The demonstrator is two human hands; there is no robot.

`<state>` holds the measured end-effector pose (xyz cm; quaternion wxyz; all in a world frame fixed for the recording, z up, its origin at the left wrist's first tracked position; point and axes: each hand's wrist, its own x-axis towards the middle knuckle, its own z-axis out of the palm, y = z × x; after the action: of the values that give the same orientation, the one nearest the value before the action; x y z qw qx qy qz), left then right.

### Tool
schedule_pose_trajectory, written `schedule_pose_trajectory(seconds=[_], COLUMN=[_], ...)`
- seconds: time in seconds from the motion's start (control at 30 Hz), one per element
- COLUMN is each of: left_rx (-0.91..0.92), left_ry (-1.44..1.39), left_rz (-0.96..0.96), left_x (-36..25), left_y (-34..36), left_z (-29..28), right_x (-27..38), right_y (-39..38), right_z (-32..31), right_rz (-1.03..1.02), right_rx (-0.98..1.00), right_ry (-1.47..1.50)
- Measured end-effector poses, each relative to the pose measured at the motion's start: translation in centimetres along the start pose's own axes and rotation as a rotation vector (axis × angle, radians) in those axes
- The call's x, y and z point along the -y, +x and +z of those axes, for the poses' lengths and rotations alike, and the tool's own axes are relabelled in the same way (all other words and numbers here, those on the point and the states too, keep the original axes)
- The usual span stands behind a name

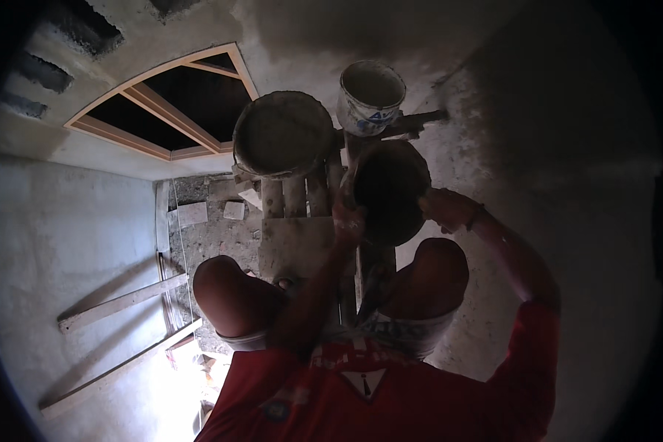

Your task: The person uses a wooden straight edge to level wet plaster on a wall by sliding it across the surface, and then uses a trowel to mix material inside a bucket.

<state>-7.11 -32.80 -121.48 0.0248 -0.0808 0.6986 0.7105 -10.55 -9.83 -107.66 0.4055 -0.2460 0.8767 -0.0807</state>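
Between my knees and the other containers is a dark round bucket [394, 195], tilted so that its shadowed inside shows. My left hand [348, 222] is closed on its left edge, with pale smears on the fingers. On the opposite side my right hand [449, 209] grips the rim, a dark band round its wrist. What the bucket contains is too dark to make out. Just beyond stands a white bucket [372, 92] with blue print and a crusted rim. To its left, a wide round tub [283, 134] holds greyish material.
Wooden planks [295, 197] form a platform under the containers. Plastered walls [74, 243] rise on both sides. A wooden window frame [173, 103] is at the upper left. Timber props [121, 303] lean at the left, and rubble with loose blocks [191, 214] lies on the floor below.
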Motion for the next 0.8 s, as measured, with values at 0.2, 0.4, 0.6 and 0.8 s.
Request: schedule_pose_trajectory(seconds=[0.2, 0.4, 0.6, 0.8], left_rx=[-0.045, 0.098, 0.140, 0.172], left_ry=[0.104, -0.027, 0.201, 0.217], left_rz=[0.100, 0.174, 0.214, 0.140], left_x=[-3.3, -2.4, -1.4, -0.4], left_y=[-1.5, -0.8, -0.2, 1.0], left_z=[0.2, -1.8, -1.8, -1.0], right_x=[-3.6, -1.7, -1.6, -0.5], right_y=[4.6, 4.5, 3.2, 1.6], right_z=[6.4, 8.5, 7.6, 5.8], right_rz=[-0.225, -0.169, -0.047, 0.004], right_rx=[-0.257, -0.534, -0.449, -0.363], right_ry=[-0.568, -0.423, -0.122, -0.271])
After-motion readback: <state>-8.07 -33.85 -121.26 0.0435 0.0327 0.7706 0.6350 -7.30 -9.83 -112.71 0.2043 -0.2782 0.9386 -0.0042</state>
